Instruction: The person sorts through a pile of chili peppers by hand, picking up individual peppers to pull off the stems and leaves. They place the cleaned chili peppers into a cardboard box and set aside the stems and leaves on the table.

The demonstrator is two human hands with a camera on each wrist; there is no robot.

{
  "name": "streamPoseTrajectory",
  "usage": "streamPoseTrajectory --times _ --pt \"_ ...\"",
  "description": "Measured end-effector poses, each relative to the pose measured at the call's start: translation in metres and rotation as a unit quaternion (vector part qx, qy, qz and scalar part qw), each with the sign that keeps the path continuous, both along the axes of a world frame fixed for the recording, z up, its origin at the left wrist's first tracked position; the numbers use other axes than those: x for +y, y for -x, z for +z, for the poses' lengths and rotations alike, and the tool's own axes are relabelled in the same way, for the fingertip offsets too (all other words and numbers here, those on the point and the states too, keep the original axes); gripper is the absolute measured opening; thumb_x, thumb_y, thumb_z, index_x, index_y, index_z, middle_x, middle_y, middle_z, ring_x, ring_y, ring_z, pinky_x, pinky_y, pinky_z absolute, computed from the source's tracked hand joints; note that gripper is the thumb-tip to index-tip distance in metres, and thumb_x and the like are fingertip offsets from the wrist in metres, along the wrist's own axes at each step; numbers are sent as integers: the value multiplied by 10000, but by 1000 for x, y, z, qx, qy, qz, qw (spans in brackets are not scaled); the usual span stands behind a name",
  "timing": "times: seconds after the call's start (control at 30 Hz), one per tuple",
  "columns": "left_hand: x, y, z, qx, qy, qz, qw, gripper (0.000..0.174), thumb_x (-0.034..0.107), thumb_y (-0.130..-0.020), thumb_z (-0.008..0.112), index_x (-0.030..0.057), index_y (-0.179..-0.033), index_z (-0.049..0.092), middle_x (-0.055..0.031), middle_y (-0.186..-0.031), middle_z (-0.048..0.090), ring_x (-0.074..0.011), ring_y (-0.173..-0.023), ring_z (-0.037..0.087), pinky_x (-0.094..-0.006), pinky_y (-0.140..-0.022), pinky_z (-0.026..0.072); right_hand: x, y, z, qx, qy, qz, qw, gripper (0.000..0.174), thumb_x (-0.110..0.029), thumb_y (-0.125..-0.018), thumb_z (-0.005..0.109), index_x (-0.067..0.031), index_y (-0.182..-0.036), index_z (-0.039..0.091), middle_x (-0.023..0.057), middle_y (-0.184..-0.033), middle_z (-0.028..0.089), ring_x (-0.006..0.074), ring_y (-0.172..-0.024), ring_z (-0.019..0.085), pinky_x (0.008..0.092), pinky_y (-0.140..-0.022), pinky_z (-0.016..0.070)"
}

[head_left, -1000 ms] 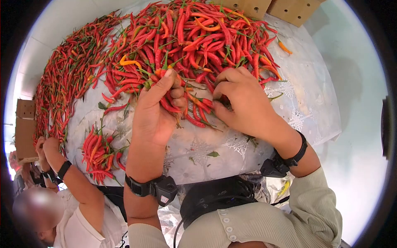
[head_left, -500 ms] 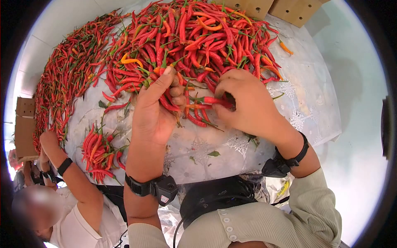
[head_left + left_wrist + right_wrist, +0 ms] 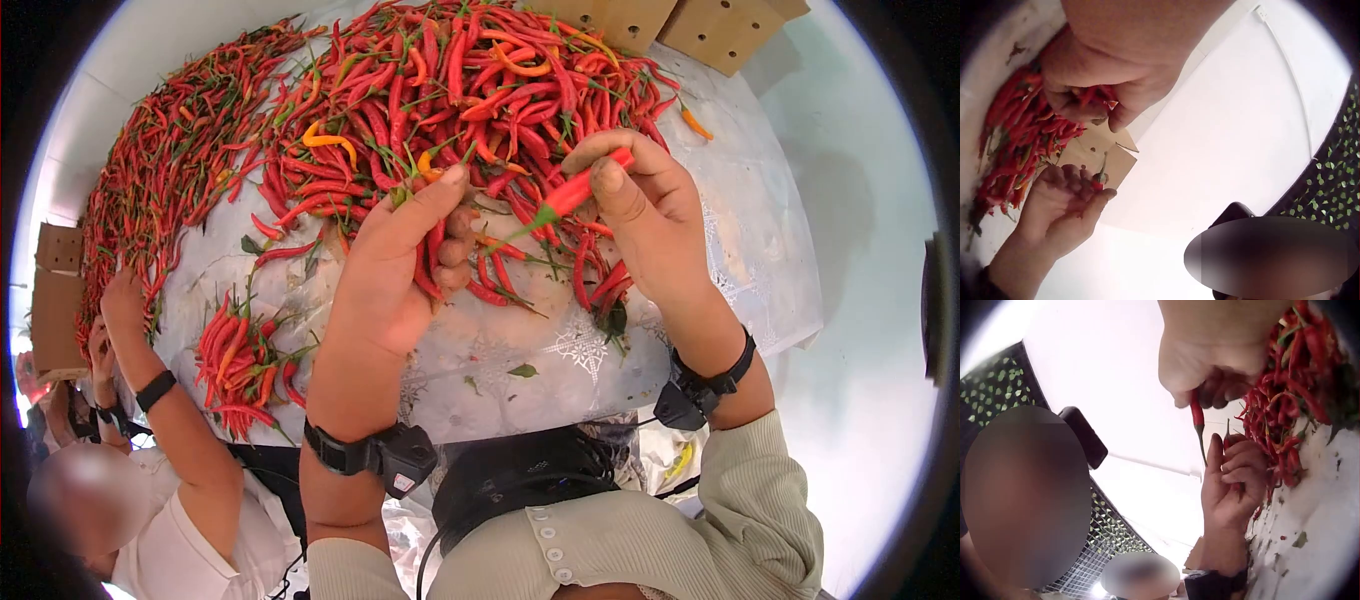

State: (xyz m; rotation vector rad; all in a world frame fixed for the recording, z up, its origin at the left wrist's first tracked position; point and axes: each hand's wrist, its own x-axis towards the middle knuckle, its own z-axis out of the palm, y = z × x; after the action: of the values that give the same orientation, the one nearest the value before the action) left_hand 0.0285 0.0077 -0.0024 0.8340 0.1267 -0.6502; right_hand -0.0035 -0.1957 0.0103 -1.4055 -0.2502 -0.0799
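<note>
My right hand (image 3: 655,225) pinches one red chili pepper (image 3: 573,194) between thumb and fingers, its green stem slanting down toward the left hand. In the right wrist view the same chili (image 3: 1197,415) hangs stem down from the fingertips. My left hand (image 3: 395,265) grips several red chilies (image 3: 434,245), with the thumb lying along them and green stems sticking up past it. Curled fingers hide most of that bunch. Loose chilies (image 3: 490,285) lie on the sheet between the two hands, in front of a large heap of chilies (image 3: 480,90).
A small pile of chilies (image 3: 238,355) sits left of my left forearm. Another wide heap (image 3: 175,170) spreads along the far left, where another person's hand (image 3: 122,300) works. Cardboard boxes (image 3: 715,35) stand at the back. A patterned plastic sheet (image 3: 770,230) covers the table.
My right hand has picked up a chili from near the left hand, then turned over and moved up and right with it. The left hand keeps its bunch, shifting slightly right.
</note>
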Motion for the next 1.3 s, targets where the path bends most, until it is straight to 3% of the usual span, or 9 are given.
streamPoseTrajectory --times 0.07,0.17,0.3,0.5,0.6,0.63,0.83,1.0,1.3 --pt "0 1 -1 -28 -19 -4 999 153 208 -837 648 100 -919 577 30 -718 552 -62 -579 511 -188 -463 372 -7 -3 1 34 -24 84 996 200 -109 -826 657 -12 -994 609 17 -880 607 53 -804 526 209 -698 428" --pt "-18 16 20 -16 -141 13 990 200 228 -831 656 96 -960 581 21 -765 576 -61 -624 540 -189 -481 400 8 -1 -14 -26 85 70 994 256 -101 -791 688 -24 -1006 573 16 -834 612 51 -749 533 218 -659 427" --pt "-16 13 7 -42 -107 -61 992 207 185 -869 588 91 -1050 549 -10 -856 616 -82 -667 591 -195 -490 461 12 3 -10 -50 214 -33 975 434 -146 -693 765 -56 -1017 491 37 -725 595 75 -612 523 229 -565 399" --pt "-1 6 3 -75 -30 -12 997 243 108 -837 610 71 -1064 533 -24 -888 591 -82 -702 556 -190 -503 434 10 3 -6 -21 271 -74 960 366 -178 -672 760 -57 -954 561 58 -711 562 146 -633 532 284 -587 429" --pt "2 3 7 -49 42 74 995 243 58 -791 643 56 -1007 530 -22 -854 560 -89 -719 535 -195 -493 394 5 -5 -27 -250 481 -54 839 254 -193 -654 737 -63 -841 625 76 -773 546 222 -748 537 341 -676 446" --pt "4 1 2 -50 56 83 994 242 52 -790 638 59 -1005 528 -18 -845 550 -90 -722 521 -193 -489 384 8 -2 -29 -216 502 -32 837 179 -193 -639 715 -79 -762 653 83 -815 524 274 -833 511 376 -744 433" --pt "6 -4 -3 -22 118 73 990 200 55 -811 615 102 -988 535 29 -766 475 -75 -673 431 -174 -462 342 11 3 -21 -190 512 -9 838 157 -92 -640 694 -55 -769 612 83 -851 539 274 -829 522 367 -741 430" --pt "12 -8 -6 -33 129 74 988 159 73 -832 608 116 -966 532 40 -709 441 -53 -595 397 -168 -436 326 10 -1 -19 -271 436 -81 855 158 -126 -682 677 -76 -808 597 84 -781 547 275 -750 532 383 -673 430" --pt "-3 2 2 -109 -51 64 991 272 30 -783 609 124 -1016 503 24 -771 466 -53 -589 392 -161 -415 299 10 6 -6 -278 367 -152 874 208 -147 -709 683 -68 -881 597 103 -771 592 290 -718 564 390 -624 449"
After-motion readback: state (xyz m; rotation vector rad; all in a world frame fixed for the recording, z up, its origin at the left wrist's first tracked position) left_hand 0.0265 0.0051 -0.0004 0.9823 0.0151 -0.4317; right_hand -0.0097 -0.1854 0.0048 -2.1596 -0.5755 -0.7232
